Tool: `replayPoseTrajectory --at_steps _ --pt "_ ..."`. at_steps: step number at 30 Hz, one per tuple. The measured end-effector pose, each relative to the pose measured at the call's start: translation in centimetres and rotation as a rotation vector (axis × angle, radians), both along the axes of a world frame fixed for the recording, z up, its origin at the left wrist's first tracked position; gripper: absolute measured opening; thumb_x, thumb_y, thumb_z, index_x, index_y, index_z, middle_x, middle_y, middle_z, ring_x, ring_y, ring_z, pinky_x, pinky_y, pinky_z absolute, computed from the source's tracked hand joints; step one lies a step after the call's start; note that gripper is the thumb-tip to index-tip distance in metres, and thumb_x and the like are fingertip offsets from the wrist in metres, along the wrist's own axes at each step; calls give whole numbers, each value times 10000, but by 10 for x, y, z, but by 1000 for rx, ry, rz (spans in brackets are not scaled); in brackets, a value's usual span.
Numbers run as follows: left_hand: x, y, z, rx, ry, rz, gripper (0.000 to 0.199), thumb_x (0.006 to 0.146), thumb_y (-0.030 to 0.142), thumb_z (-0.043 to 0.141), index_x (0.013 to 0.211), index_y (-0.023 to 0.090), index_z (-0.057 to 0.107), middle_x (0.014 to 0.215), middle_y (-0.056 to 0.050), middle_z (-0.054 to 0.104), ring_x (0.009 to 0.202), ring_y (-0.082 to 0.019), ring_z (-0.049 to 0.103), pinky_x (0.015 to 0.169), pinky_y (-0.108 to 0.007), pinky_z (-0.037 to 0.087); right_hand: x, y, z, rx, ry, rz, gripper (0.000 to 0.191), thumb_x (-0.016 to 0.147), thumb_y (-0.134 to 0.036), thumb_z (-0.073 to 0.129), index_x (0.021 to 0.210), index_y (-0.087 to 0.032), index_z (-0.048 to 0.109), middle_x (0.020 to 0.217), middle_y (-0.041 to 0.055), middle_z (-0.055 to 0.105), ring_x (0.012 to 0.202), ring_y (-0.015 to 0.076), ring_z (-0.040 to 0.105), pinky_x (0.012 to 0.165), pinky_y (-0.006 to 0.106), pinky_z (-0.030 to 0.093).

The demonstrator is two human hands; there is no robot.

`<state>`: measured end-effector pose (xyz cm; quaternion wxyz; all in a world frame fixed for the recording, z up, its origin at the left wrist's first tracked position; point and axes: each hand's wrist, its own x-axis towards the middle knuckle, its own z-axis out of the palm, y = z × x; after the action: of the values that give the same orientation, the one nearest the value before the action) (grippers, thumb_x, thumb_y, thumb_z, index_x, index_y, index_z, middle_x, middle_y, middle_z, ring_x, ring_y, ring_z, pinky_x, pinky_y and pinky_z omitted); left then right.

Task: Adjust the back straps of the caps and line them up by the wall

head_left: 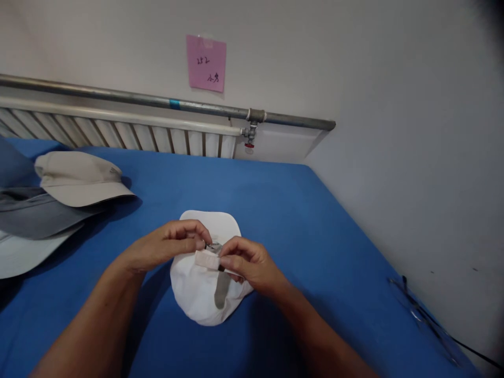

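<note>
A white baseball cap (pixel 199 294) lies on the blue-covered table in front of me, its brim away from me and its back opening towards me. Thumb and fingers of my left hand (pixel 183 239) are pinched together over the cap, by a small dark item too tiny to name. My right hand (pixel 246 260) grips the right end of a short pale strip (pixel 207 260) that lies across the cap, with a dark bit under the fingertips. Between both hands shows a small shiny, clear-looking piece (pixel 214 247).
Several caps are stacked at the left, a beige cap (pixel 82 176) on top of a grey cap (pixel 43 212). A pair of glasses (pixel 423 315) and a dark cable lie by the right wall. Behind the table run a radiator (pixel 157 136) and a metal pipe (pixel 212 107); a pink note (pixel 206 63) hangs above.
</note>
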<state>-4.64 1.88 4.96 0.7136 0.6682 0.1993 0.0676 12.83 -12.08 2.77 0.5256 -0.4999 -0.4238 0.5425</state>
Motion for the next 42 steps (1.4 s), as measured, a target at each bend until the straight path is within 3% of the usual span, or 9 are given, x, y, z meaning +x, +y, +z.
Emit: replayPoseTrajectory --at_steps 6,9,13,19,23,35,42 --pt "-8 3 5 191 -25 -6 293 894 465 572 955 198 674 904 -15 644 855 -146 568 758 -222 443 -1 1 0 19 -33 -39 162 719 -310 717 774 -190 623 630 -55 551 550 69 462 517 207 330" --pt "-5 1 9 233 67 -132 381 849 523 596 1039 198 660 906 -24 644 823 -168 563 700 -242 443 -2 1 -2 5 -45 -52 197 699 -322 736 786 -186 622 680 -44 586 600 78 507 583 221 370" --pt "2 -3 11 290 182 -231 329 849 481 619 980 184 673 863 -12 629 769 -149 538 663 -239 419 -2 1 -2 -4 -53 -47 229 704 -354 738 807 -188 620 697 -43 584 618 84 513 614 230 386" --pt "2 -5 9 194 134 -140 222 812 386 689 863 173 659 730 28 597 651 -99 489 592 -207 379 2 2 3 -24 -162 76 198 704 -330 741 806 -191 644 735 -34 571 658 101 485 621 236 373" --pt "3 -6 8 175 120 -143 195 820 358 683 872 172 659 769 15 622 691 -109 517 625 -215 399 1 0 6 23 -254 177 157 761 -325 686 732 -184 622 705 -31 537 682 116 469 635 243 363" --pt "3 -4 8 129 89 -313 135 840 321 669 867 188 668 701 45 560 609 -81 453 546 -173 349 -3 -3 9 69 -194 150 146 775 -271 658 673 -184 602 646 -41 483 628 104 435 621 233 368" --pt "3 -4 6 163 118 -272 214 834 377 672 819 165 652 674 39 534 594 -82 429 535 -179 333 -2 -2 8 22 -152 156 154 781 -272 648 662 -185 602 597 -51 485 566 83 422 558 217 351"
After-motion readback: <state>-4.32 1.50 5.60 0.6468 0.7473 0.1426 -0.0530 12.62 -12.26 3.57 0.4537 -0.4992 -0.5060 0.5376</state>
